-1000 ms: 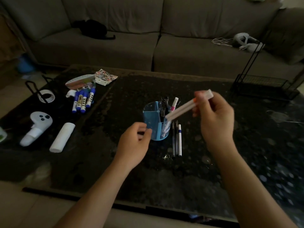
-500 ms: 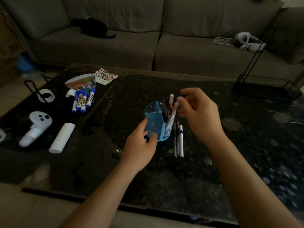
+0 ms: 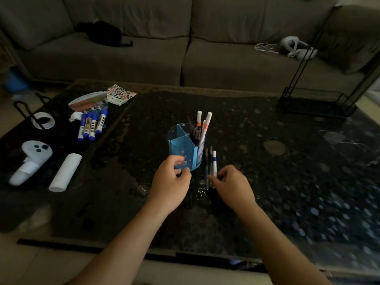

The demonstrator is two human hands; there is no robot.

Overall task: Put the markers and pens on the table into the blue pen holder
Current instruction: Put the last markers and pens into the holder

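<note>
The blue pen holder (image 3: 183, 142) stands mid-table with two white, orange-banded markers (image 3: 206, 124) and dark pens upright in its right compartment. My left hand (image 3: 170, 182) grips the holder's near lower wall. Three thin pens (image 3: 211, 161), two dark and one white with a blue band, lie side by side just right of the holder. My right hand (image 3: 232, 184) rests on their near ends with curled fingers; the pens still lie flat, and I cannot tell if they are pinched. Several blue-capped markers (image 3: 92, 124) lie at the far left of the dark table (image 3: 267, 182).
At the left lie a white controller (image 3: 30, 159), a white cylinder (image 3: 65, 171), a tape roll (image 3: 44, 120), a pouch (image 3: 88, 101) and a sticker sheet (image 3: 121, 93). A black wire rack (image 3: 316, 99) stands on the far right corner. A grey sofa with a headset (image 3: 296, 47) is behind.
My right hand put the white orange-banded marker into the holder, let go, and dropped to the pens lying beside it. My left hand closed on the holder's base.
</note>
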